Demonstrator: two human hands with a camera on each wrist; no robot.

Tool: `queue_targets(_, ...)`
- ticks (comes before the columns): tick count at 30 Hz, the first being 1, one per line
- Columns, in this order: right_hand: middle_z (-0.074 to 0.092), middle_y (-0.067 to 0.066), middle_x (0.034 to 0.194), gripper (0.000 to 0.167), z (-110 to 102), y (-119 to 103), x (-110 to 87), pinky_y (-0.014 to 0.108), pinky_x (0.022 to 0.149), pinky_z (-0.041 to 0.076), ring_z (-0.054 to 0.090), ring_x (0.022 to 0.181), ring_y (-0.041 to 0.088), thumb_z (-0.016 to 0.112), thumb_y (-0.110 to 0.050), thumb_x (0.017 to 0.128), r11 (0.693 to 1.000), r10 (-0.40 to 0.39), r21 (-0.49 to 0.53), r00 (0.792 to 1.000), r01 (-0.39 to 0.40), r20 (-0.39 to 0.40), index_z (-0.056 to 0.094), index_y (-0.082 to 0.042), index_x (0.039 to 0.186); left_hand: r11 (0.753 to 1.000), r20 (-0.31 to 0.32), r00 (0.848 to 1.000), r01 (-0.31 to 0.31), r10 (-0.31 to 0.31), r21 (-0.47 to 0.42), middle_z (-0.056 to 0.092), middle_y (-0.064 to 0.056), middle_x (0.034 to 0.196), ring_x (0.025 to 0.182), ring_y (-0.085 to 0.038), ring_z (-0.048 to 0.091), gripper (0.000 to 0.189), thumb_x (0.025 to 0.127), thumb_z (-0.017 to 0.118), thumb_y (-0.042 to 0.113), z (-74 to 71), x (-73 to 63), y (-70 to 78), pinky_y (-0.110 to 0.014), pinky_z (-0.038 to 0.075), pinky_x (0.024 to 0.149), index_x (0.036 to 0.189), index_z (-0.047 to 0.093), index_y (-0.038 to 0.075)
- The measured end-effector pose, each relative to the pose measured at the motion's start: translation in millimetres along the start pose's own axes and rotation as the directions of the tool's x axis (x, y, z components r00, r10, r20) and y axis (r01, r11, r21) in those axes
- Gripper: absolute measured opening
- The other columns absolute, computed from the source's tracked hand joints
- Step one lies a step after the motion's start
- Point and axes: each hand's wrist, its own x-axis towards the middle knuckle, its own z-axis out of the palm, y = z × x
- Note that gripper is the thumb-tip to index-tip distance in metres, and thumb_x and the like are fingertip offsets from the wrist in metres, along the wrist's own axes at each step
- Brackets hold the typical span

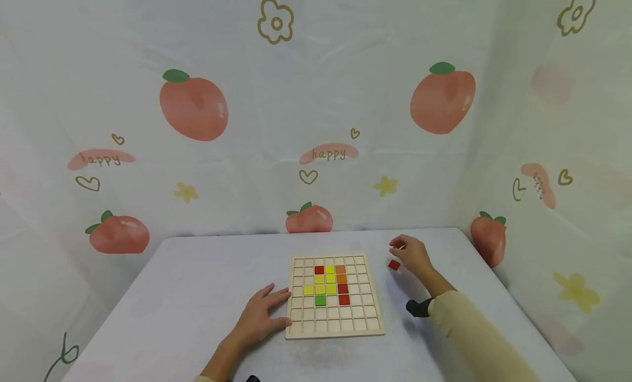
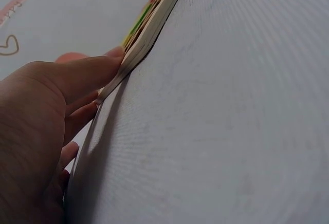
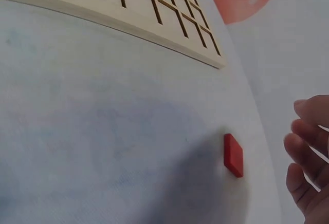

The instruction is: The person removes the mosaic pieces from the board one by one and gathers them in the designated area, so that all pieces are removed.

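Note:
A square wooden grid board [image 1: 336,335] lies on the table, with colored square tiles set in its middle cells. Several yellow tiles [image 1: 320,289] sit among red tiles [image 1: 344,299], two orange tiles [image 1: 342,279] and one green tile [image 1: 320,300]. My left hand [image 1: 259,316] rests along the board's left side, thumb and fingertips at its edge with the fingers extended. To the right of the board, a loose red tile [image 3: 233,155] lies flat on the table. Over it hovers my right hand [image 1: 413,257], fingers loosely bent and nothing between them.
The white table [image 1: 212,261] extends around the board. Behind it and at the sides hangs a white curtain [image 1: 316,85] printed with peaches, flowers and hearts. A dark wrist strap piece [image 1: 418,308] shows by the right sleeve [image 1: 474,327].

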Motion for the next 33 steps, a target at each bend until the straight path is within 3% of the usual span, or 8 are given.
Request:
queue_targets(9, 0.064, 0.008, 0.087, 0.011, 20, -4, -2.1, 0.028, 0.055, 0.050, 0.057, 0.069, 0.020, 0.069, -0.006, 0.088, 0.999, -0.017, 0.047, 1.000, 0.017, 0.000, 0.066, -0.002, 0.097, 1.000, -0.003, 1.000, -0.012, 0.012, 0.005, 0.056, 0.008, 0.137, 0.137, -0.035, 0.035, 0.068, 0.075, 0.075, 0.055, 0.9, -0.7, -1.5, -0.062, 0.029, 0.105, 0.132, 0.063, 0.022)
queue_targets(16, 0.066, 0.005, 0.085, 0.008, 36, -8, -6.7, 0.038, 0.071, 0.049, 0.060, 0.082, 0.024, 0.071, -0.004, 0.085, 0.996, -0.086, 0.024, 0.996, 0.087, -0.032, 0.067, -0.004, 0.092, 1.000, -0.012, 1.000, -0.010, 0.010, 0.005, 0.057, 0.007, 0.137, 0.137, -0.035, 0.035, 0.066, 0.075, 0.075, 0.055, 0.9, -1.1, -1.8, -0.063, 0.029, 0.105, 0.131, 0.063, 0.023)
queue_targets(24, 0.065, 0.003, 0.085, 0.010, 53, -18, -12.1, 0.037, 0.072, 0.050, 0.061, 0.082, 0.021, 0.072, -0.005, 0.085, 0.995, -0.087, 0.045, 0.996, 0.086, 0.006, 0.067, -0.004, 0.093, 1.000, -0.015, 1.000, -0.016, 0.016, 0.010, 0.057, 0.007, 0.136, 0.137, -0.035, 0.036, 0.066, 0.075, 0.075, 0.055, 1.9, -1.6, -2.8, -0.063, 0.029, 0.105, 0.131, 0.063, 0.022)
queue_targets(33, 0.064, 0.001, 0.084, 0.010, 67, -26, -14.1, 0.035, 0.070, 0.051, 0.060, 0.080, 0.019, 0.073, -0.005, 0.084, 0.985, -0.146, 0.096, 0.989, 0.142, 0.036, 0.067, -0.004, 0.092, 1.000, -0.011, 1.000, -0.010, 0.010, 0.003, 0.056, 0.007, 0.137, 0.137, -0.035, 0.035, 0.066, 0.075, 0.075, 0.054, 1.2, -1.3, -2.5, -0.062, 0.029, 0.105, 0.132, 0.063, 0.022)
